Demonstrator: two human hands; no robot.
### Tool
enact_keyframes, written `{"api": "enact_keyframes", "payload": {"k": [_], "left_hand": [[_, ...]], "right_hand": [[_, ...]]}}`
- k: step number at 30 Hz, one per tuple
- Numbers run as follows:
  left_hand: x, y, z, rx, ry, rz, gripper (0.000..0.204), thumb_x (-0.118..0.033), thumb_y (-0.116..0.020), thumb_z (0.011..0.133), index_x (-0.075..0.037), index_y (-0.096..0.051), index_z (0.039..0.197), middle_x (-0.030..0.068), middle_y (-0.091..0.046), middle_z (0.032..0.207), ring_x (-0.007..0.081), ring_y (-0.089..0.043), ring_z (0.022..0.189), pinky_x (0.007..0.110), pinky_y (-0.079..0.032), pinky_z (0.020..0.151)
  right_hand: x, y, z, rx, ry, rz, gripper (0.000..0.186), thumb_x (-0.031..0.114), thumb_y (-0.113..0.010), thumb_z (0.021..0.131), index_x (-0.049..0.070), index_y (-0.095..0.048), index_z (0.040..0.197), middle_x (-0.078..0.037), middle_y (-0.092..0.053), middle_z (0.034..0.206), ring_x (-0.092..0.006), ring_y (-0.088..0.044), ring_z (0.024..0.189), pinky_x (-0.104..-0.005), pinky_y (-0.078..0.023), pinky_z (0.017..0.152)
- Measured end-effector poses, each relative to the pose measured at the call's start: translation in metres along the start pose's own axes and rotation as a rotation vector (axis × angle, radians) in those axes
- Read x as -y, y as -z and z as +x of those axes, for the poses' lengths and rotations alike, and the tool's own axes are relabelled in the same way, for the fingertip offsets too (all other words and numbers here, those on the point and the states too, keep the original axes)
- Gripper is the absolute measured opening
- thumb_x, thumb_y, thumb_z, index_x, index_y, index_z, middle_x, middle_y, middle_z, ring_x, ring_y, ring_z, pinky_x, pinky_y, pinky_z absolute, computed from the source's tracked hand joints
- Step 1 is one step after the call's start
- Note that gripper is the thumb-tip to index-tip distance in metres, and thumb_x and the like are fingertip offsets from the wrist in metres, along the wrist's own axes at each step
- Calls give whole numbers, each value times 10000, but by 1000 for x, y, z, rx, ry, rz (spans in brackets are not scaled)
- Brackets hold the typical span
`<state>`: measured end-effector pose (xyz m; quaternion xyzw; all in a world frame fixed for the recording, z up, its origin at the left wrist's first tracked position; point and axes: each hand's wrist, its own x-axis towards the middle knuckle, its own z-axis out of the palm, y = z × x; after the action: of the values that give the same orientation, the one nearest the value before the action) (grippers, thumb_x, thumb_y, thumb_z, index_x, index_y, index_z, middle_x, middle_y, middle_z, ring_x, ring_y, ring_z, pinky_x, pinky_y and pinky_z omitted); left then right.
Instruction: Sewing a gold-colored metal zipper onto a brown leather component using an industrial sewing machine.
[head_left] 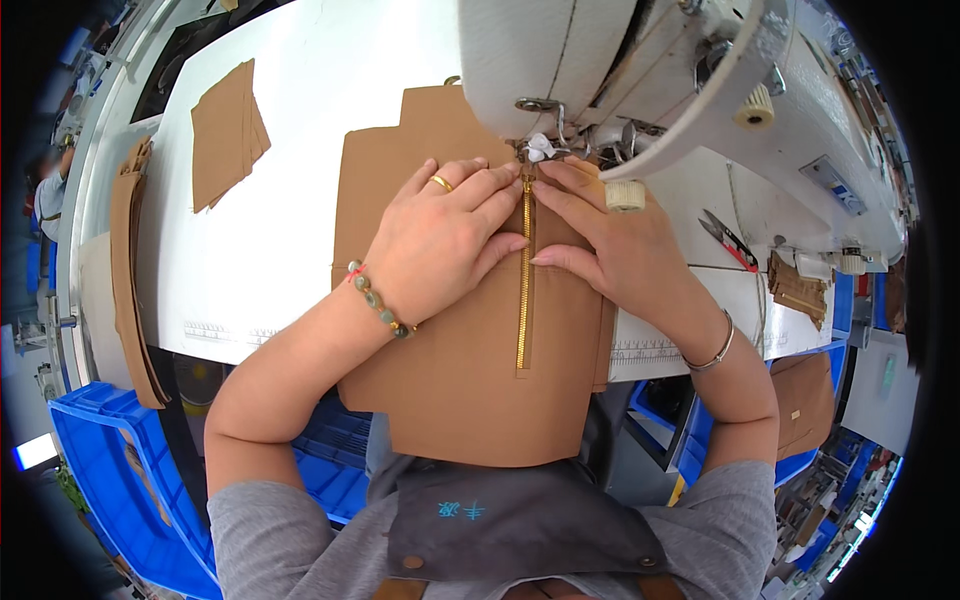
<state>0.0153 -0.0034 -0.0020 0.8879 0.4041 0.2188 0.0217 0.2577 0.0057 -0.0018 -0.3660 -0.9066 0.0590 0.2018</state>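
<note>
A brown fabric panel with cut-out corners lies across the white table and hangs over its near edge. Down its middle runs a gold-toothed zipper, its upper end at the presser foot of a white sewing machine. My left hand rests palm down on the panel left of the zipper, fingers stretched toward the foot. On the other side my right hand lies with extended fingers, their tips beside the zipper. Both thumbs point inward, nearly meeting over it. The needle is hard to make out.
Brown fabric pieces lie at the far left, with folded brown strips along the left edge. Thread snips and small brown pieces sit on the right. Blue crates stand below the table, one holding a brown piece.
</note>
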Motion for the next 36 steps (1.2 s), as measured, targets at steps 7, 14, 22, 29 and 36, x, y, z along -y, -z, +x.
{"api": "enact_keyframes", "payload": {"k": [7, 14, 22, 29, 36], "left_hand": [[-1, -3, -1, -11, 8, 13, 438, -294, -740, 929, -34, -688, 1278, 95, -680, 1303, 315, -625, 1228, 413, -504, 1046], [-3, -3, -2, -5, 21, 46, 454, -305, -737, 933, -33, -683, 1292, 90, -660, 1366, 306, -614, 1263, 438, -492, 1061], [-1, -3, -3, 0, 39, 16, 454, -315, -737, 939, -43, -680, 1297, 93, -657, 1367, 310, -616, 1271, 445, -489, 1058], [-1, -4, -3, -12, 26, 31, 451, -328, -729, 948, -48, -680, 1297, 94, -659, 1363, 310, -618, 1272, 461, -486, 1076], [-1, -6, -3, -11, 27, 54, 462, -349, -729, 944, -44, -684, 1288, 99, -657, 1368, 304, -605, 1293, 463, -486, 1082]], "right_hand": [[-1, 0, 2, -13, 1, 1, 625, 428, -782, 816, 77, -680, 1322, -107, -681, 1332, -328, -622, 1137, -474, -412, 1146], [4, 5, 6, -75, 40, -19, 552, 405, -784, 833, 79, -694, 1268, -100, -705, 1256, -302, -646, 1146, -455, -462, 1093], [-63, 137, -97, -798, -189, -265, 338, 285, -707, 938, 38, -718, 1168, -113, -730, 1100, -263, -686, 1032, -425, -533, 959], [-250, 260, -221, -1338, -654, 513, 313, 212, -600, 1023, -14, -678, 1224, -133, -715, 1187, -263, -681, 1086, -427, -527, 1003], [-346, 259, -326, -1331, -671, 705, 328, 163, -518, 1091, -54, -611, 1319, -148, -679, 1305, -260, -668, 1158, -404, -523, 1040]]}}
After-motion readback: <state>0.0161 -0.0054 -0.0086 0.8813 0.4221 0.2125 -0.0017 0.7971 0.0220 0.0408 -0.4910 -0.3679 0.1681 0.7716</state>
